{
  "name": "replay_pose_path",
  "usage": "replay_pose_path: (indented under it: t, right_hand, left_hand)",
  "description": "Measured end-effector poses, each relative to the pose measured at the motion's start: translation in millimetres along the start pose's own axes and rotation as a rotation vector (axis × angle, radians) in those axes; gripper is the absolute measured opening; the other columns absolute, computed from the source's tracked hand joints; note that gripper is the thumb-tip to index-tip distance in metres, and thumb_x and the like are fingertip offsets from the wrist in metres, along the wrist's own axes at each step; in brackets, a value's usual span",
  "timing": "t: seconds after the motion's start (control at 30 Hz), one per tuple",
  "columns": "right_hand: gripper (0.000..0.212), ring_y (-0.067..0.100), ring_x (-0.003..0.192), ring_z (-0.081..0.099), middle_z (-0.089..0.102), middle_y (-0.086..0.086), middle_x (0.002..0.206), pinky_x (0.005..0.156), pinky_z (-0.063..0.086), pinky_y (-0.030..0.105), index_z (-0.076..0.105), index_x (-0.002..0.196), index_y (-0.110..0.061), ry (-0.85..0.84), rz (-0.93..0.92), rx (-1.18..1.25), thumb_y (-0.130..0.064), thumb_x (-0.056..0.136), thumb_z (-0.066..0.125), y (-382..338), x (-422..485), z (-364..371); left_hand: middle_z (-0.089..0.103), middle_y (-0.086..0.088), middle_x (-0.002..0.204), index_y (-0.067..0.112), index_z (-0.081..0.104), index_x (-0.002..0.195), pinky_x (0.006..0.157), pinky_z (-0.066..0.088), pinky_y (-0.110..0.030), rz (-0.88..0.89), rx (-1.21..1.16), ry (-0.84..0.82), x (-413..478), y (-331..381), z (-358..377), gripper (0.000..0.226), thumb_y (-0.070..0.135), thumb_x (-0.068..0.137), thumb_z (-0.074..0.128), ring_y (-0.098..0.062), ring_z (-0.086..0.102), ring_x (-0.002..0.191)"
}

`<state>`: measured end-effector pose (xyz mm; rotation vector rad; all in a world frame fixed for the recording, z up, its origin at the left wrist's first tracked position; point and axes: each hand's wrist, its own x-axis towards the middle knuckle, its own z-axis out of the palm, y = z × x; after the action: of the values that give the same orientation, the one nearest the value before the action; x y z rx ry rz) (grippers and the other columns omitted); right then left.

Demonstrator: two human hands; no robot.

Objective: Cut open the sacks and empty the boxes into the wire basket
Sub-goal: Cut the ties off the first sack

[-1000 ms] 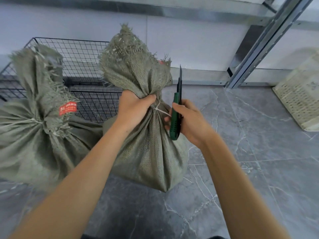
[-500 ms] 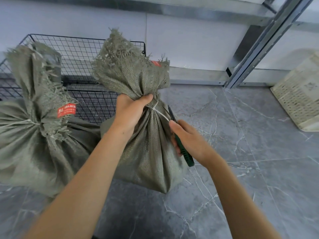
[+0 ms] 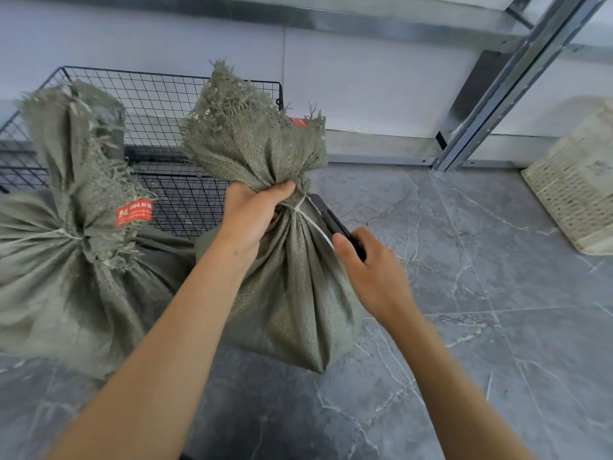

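Observation:
A grey-green woven sack [image 3: 292, 293] stands on the floor in the middle, its neck tied with a white cable tie [image 3: 313, 224]. My left hand [image 3: 255, 214] grips the bunched neck just below the frayed top. My right hand [image 3: 368, 270] holds a utility knife [image 3: 335, 224], its dark blade pointing up-left against the tie's loose tail. A second tied sack [image 3: 63, 270] with a red label stands to the left. Behind both sacks sits the black wire basket [image 3: 156, 104]. No boxes are visible.
Grey marble-pattern floor tiles [image 3: 497, 327] spread to the right and front. A cream woven basket [image 3: 577, 187] sits at the far right. A metal shelf frame with a slanted upright [image 3: 491, 104] runs along the white wall behind.
The knife swung from pointing straight up to lying tilted, blade toward the tie at the sack's neck. My right hand moved lower and closer to the tie. My left hand kept its hold.

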<state>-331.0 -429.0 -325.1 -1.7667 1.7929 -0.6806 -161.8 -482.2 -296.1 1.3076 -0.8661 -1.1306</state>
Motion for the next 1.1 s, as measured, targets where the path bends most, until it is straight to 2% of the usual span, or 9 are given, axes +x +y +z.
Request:
replay_pose_path:
  t: [0.27,0.43,0.63,0.77,0.83,0.87,0.97,1.1]
  right_hand:
    - [0.040,0.018,0.055,0.048,0.052,0.001,0.062,0.051,0.034,0.029,0.048,0.085,-0.017,-0.009,0.021,-0.082,-0.055,0.093,0.038,1,-7,0]
    - [0.041,0.021,0.058,0.051,0.052,0.000,0.062,0.053,0.034,0.030,0.047,0.086,-0.017,-0.003,0.014,-0.082,-0.056,0.093,0.037,-3,-7,1]
    - [0.042,0.019,0.057,0.046,0.048,-0.002,0.061,0.056,0.035,0.034,0.045,0.081,-0.016,0.001,-0.002,-0.021,-0.055,0.093,0.038,-9,-8,8]
    - [0.044,0.012,0.053,0.035,0.038,-0.006,0.058,0.055,0.030,0.032,0.042,0.073,-0.012,-0.016,0.024,0.153,-0.051,0.094,0.043,-11,-9,12]
    - [0.046,0.013,0.054,0.033,0.036,0.002,0.061,0.054,0.029,0.030,0.042,0.073,-0.006,-0.065,0.068,0.317,-0.047,0.095,0.045,-15,-8,12]
    - [0.046,0.017,0.055,0.033,0.036,0.008,0.064,0.052,0.030,0.028,0.044,0.074,-0.006,-0.111,0.102,0.409,-0.046,0.096,0.045,-17,-8,12]
    - [0.043,0.017,0.048,0.033,0.040,0.011,0.062,0.044,0.030,0.023,0.049,0.080,-0.012,-0.293,0.224,0.595,-0.051,0.096,0.041,-23,-9,10]
    - [0.045,0.013,0.043,0.032,0.040,0.000,0.054,0.041,0.029,0.024,0.047,0.075,-0.015,-0.473,0.309,0.784,-0.057,0.091,0.044,-28,-11,6]
  left_hand:
    - [0.068,0.013,0.083,0.021,0.066,0.087,0.052,0.043,-0.007,-0.032,0.013,0.004,1,1,-2,0.011,0.010,0.084,0.069,0.005,0.061,0.069]
    - [0.068,0.011,0.083,0.018,0.067,0.088,0.051,0.043,-0.007,-0.022,0.007,0.000,-1,1,-2,0.011,0.008,0.083,0.068,0.011,0.061,0.061]
    - [0.069,0.011,0.085,0.019,0.067,0.090,0.057,0.043,-0.014,-0.037,0.027,-0.003,-2,-2,0,0.010,0.012,0.083,0.070,-0.001,0.061,0.075]
    - [0.070,0.015,0.077,0.022,0.067,0.083,0.060,0.043,-0.017,-0.048,0.030,-0.036,-1,-3,-2,0.010,0.013,0.083,0.069,-0.002,0.063,0.074]
    - [0.070,0.016,0.071,0.022,0.068,0.079,0.060,0.044,-0.019,-0.056,0.019,-0.058,1,-4,-4,0.011,0.012,0.083,0.069,-0.003,0.063,0.072]
    - [0.070,0.015,0.070,0.022,0.068,0.079,0.060,0.045,-0.019,-0.061,0.015,-0.066,2,-5,-5,0.012,0.011,0.083,0.069,-0.004,0.064,0.072]
    - [0.071,0.011,0.075,0.021,0.068,0.082,0.061,0.045,-0.019,-0.068,0.007,-0.084,3,-5,-7,0.010,0.011,0.084,0.068,-0.006,0.064,0.074]
    - [0.073,0.009,0.076,0.018,0.069,0.087,0.064,0.050,-0.020,-0.062,-0.001,-0.102,3,-4,-7,0.009,0.010,0.086,0.066,-0.007,0.068,0.075]
